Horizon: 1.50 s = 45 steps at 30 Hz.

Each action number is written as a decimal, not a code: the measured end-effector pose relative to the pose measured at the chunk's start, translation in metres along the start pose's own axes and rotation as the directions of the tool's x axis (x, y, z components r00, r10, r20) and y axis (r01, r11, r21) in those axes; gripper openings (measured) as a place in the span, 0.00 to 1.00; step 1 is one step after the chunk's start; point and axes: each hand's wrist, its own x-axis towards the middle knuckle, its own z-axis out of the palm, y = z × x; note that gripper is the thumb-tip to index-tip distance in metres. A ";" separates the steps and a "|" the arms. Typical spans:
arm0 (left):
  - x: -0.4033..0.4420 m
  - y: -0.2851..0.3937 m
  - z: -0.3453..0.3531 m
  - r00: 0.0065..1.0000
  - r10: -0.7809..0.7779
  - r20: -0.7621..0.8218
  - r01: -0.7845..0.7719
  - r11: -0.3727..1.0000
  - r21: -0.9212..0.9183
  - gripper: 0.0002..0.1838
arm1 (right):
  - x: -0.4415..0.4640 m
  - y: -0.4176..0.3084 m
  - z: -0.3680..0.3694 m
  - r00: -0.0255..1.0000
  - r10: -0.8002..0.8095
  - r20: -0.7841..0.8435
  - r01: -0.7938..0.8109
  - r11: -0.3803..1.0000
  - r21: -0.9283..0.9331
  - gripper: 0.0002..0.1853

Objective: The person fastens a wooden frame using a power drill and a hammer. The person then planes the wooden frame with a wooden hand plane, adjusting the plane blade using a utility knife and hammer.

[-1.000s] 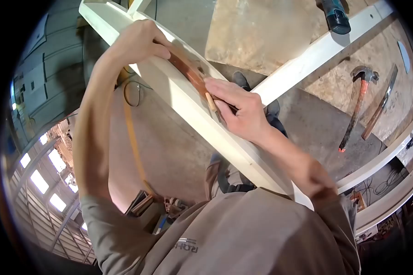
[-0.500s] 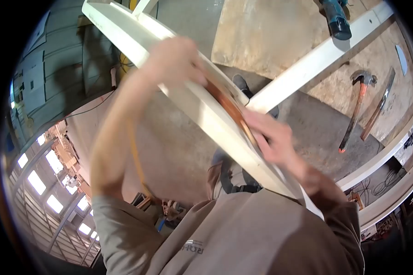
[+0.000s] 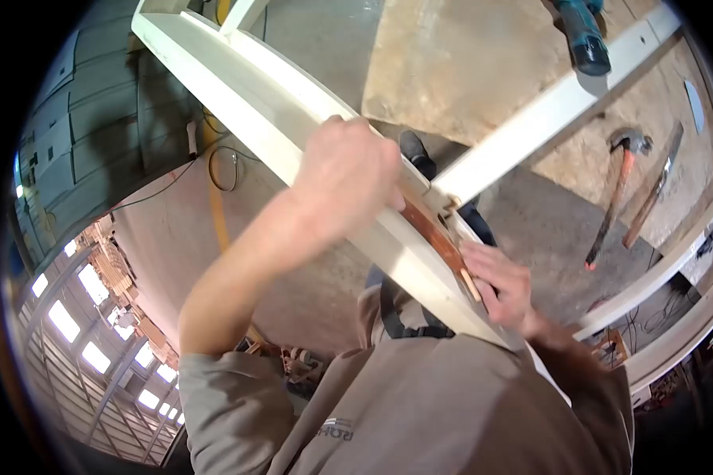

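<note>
A long reddish-brown wooden tool (image 3: 434, 236) lies lengthwise in the channel of a pale frame beam (image 3: 269, 119). My left hand (image 3: 345, 174) is closed over its upper end, knuckles up, slightly blurred. At the lower end my right hand (image 3: 499, 286) grips the tool, fingers along its far side and thumb on the near side. A small light wooden piece (image 3: 471, 285) sticks out of the tool beside my right thumb. Small curled bits (image 3: 449, 207) sit on the beam edge near the joint with a pale crossbar (image 3: 523, 131).
A teal power tool (image 3: 585, 43) rests over the crossbar at the top right. A claw hammer (image 3: 624, 178) and a flat chisel-like tool (image 3: 657, 186) lie on the worn board (image 3: 444, 63) at right. A curved pale rail (image 3: 650, 277) runs along the lower right.
Both hands and the brown tool have slid along the beam, down and to the right, toward my body. The hammer and the power tool have stayed in place.
</note>
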 end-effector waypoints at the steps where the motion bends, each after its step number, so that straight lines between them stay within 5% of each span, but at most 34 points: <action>1: 0.001 -0.001 0.001 0.999 0.009 -0.041 -0.009 1.000 -0.008 0.13 | 0.010 -0.001 0.005 1.000 -0.005 -0.017 0.005 1.000 0.002 0.18; 3: 0.002 -0.054 -0.011 0.988 -0.135 -0.075 0.118 0.975 -0.188 0.09 | 0.042 -0.006 0.028 0.995 -0.049 -0.091 0.046 0.998 -0.038 0.18; 4: 0.009 -0.071 -0.035 0.955 -0.268 0.131 0.294 0.921 -0.255 0.11 | 0.066 -0.003 0.041 0.993 -0.067 -0.095 0.059 0.995 -0.077 0.18; 5: 0.009 -0.095 -0.034 0.950 -0.299 0.092 0.312 0.901 -0.301 0.10 | 0.084 -0.001 0.050 0.994 -0.064 -0.087 0.066 0.998 0.019 0.19; 7: 0.009 -0.092 -0.041 0.971 -0.236 0.041 0.239 0.951 -0.197 0.11 | 0.089 0.004 0.052 0.991 -0.089 -0.096 0.099 0.989 0.105 0.19; 9: 0.005 -0.057 -0.026 0.965 -0.229 0.132 0.250 0.952 -0.178 0.12 | 0.045 -0.007 0.024 1.000 -0.007 -0.017 0.007 1.000 -0.006 0.20; 11: -0.002 -0.009 -0.006 0.999 -0.026 0.045 0.030 0.996 -0.085 0.13 | 0.000 -0.006 0.005 1.000 0.001 -0.010 -0.001 1.000 -0.024 0.20; 13: 0.002 0.004 -0.001 0.999 -0.032 0.043 0.034 0.998 -0.050 0.13 | -0.008 -0.013 0.000 0.999 0.017 -0.041 -0.018 1.000 -0.014 0.20; 16: 0.009 -0.061 -0.034 0.939 -0.325 0.114 0.340 0.929 -0.147 0.10 | 0.062 -0.003 0.043 0.992 -0.065 -0.104 0.060 0.997 -0.047 0.19; 19: 0.009 -0.109 -0.040 0.966 -0.258 0.002 0.251 0.935 -0.250 0.12 | 0.107 0.008 0.063 0.982 -0.129 -0.139 0.143 0.985 0.096 0.18; 20: 0.006 -0.101 -0.033 0.971 -0.235 0.036 0.237 0.942 -0.239 0.12 | 0.090 -0.004 0.047 0.999 -0.004 -0.052 0.006 0.999 0.043 0.18; 22: 0.003 -0.051 -0.025 0.979 -0.176 0.103 0.193 0.962 -0.192 0.11 | 0.036 -0.005 0.022 0.999 -0.001 -0.035 0.001 1.000 -0.007 0.17; 23: 0.001 -0.033 -0.010 0.998 -0.052 0.032 0.056 0.992 -0.113 0.12 | 0.006 -0.002 0.011 0.999 -0.010 -0.043 0.010 1.000 0.001 0.17; 25: -0.003 -0.004 -0.009 0.999 -0.026 -0.032 0.024 0.999 -0.039 0.12 | 0.006 0.003 0.007 0.998 -0.029 -0.048 0.029 1.000 -0.010 0.16; 27: 0.001 -0.037 -0.017 0.979 -0.197 0.060 0.206 0.937 -0.283 0.12 | 0.032 -0.004 0.022 0.997 -0.026 -0.074 0.022 0.998 -0.055 0.15; 28: 0.006 -0.054 -0.029 0.937 -0.319 0.145 0.346 0.904 -0.252 0.13 | 0.055 -0.008 0.030 0.999 0.040 -0.030 -0.041 0.998 -0.053 0.14; 31: 0.003 -0.077 -0.033 0.964 -0.259 0.054 0.263 0.922 -0.283 0.14 | 0.073 -0.006 0.034 0.999 -0.034 -0.011 0.034 0.999 0.011 0.18; 35: -0.010 -0.052 -0.026 0.979 -0.200 -0.048 0.169 0.916 -0.363 0.15 | 0.027 -0.010 -0.004 0.978 -0.028 0.205 0.026 1.000 0.014 0.35; 36: -0.012 -0.045 -0.019 0.987 -0.116 -0.108 0.078 0.951 -0.300 0.13 | 0.022 -0.003 -0.003 0.983 -0.046 0.178 0.048 0.999 -0.012 0.35; 41: -0.011 -0.019 -0.018 0.966 -0.237 -0.107 0.174 0.894 -0.413 0.08 | -0.002 0.000 0.000 0.996 0.037 0.083 -0.025 0.989 -0.145 0.37; 43: -0.008 -0.016 -0.016 0.962 -0.261 -0.082 0.194 0.861 -0.470 0.07 | -0.004 -0.002 -0.003 0.998 -0.056 0.014 0.058 0.970 -0.237 0.34; 45: -0.002 -0.014 -0.014 0.948 -0.297 -0.110 0.202 0.834 -0.514 0.13 | -0.003 -0.005 -0.005 0.999 -0.031 -0.008 0.028 0.963 -0.266 0.31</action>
